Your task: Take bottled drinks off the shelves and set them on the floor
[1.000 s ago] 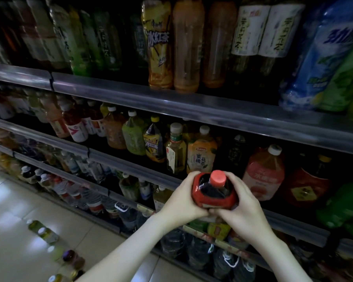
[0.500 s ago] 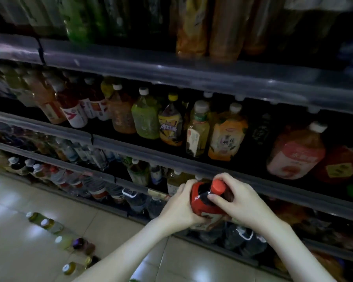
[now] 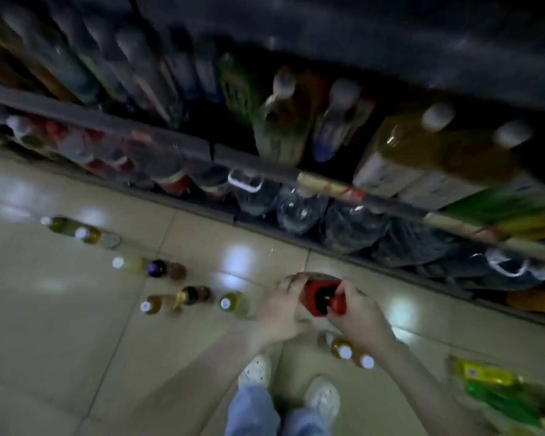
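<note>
A dark drink bottle with a red label and red cap [image 3: 323,298] hangs low over the tiled floor [image 3: 76,341], seen from above. My left hand [image 3: 280,305] grips its left side and my right hand [image 3: 356,313] grips its right side near the cap. The frame is blurred, so I cannot tell whether the bottle's base touches the floor. Several bottles stand on the floor to the left [image 3: 230,304], and two white-capped ones [image 3: 346,352] stand just below my right wrist.
Shelves full of bottles [image 3: 283,121] run across the top, with large water jugs [image 3: 299,209] on the bottom level. Green and yellow bottles [image 3: 497,391] lie at the lower right. My white shoes [image 3: 255,371] stand directly beneath my hands.
Both hands have carried the red-labelled bottle down from shelf height to just above the floor. The view has tipped downward, now showing the floor and my feet.
</note>
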Demonstrator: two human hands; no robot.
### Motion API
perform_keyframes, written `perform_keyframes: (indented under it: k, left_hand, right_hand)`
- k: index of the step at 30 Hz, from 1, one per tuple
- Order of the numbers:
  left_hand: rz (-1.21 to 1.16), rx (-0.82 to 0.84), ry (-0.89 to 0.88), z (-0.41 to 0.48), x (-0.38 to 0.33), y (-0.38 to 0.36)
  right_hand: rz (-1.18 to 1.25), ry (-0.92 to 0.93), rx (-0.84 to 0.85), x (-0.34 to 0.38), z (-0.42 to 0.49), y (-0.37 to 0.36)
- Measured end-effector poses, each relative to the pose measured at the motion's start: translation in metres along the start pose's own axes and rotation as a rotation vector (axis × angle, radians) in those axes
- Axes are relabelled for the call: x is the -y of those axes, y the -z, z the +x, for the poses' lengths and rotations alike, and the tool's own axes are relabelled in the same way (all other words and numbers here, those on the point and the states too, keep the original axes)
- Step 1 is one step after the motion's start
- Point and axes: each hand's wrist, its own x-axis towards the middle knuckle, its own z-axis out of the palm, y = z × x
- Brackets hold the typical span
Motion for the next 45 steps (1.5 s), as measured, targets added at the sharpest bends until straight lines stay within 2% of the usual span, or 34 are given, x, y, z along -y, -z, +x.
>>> perform_keyframes:
  k: [5, 10, 13, 17, 19, 21, 29, 34, 39, 45]
  left_hand:
    - [0.071, -0.003, 0.1, 0.04, 0.096, -0.082]
    - [0.084, -0.078, 0.087, 0.064, 0.156, -0.14]
    - [0.063, -0.105, 0.091, 0.07, 0.177, -0.165]
    - [0.085, 0.005, 0.171, 0.067, 0.172, -0.161]
    - [0.071, 0.035, 0.191, 0.061, 0.155, -0.145]
    - [0.036, 0.028, 0.175, 0.052, 0.126, -0.119]
    - [-0.07, -0.144, 0.032, 0.006, -0.041, 0.041]
    - [-0.069, -0.3, -0.203, -0.028, -0.155, 0.142]
    - [-0.106, -0.529, -0.466, -0.057, -0.253, 0.205]
    - [-0.038, -0.678, -0.581, -0.042, -0.321, 0.236]
  right_hand:
    - [-0.095, -0.096, 0.055, -0.066, 0.101, -0.121]
    - [-0.118, -0.191, 0.054, -0.131, 0.155, -0.216]
    - [-0.144, -0.21, 0.035, -0.153, 0.166, -0.245]
    - [-0.125, -0.298, 0.098, -0.154, 0.158, -0.242]
    - [-0.09, -0.313, 0.118, -0.139, 0.141, -0.222]
    - [-0.036, -0.259, 0.057, -0.114, 0.117, -0.192]
    - [0.291, 0.045, -0.508, 0.017, -0.005, 0.01]
    - [0.417, 0.164, -0.802, 0.076, -0.077, 0.15]
    - [0.463, 0.28, -1.056, 0.102, -0.128, 0.248]
    - [0.448, 0.305, -1.159, 0.107, -0.138, 0.322]
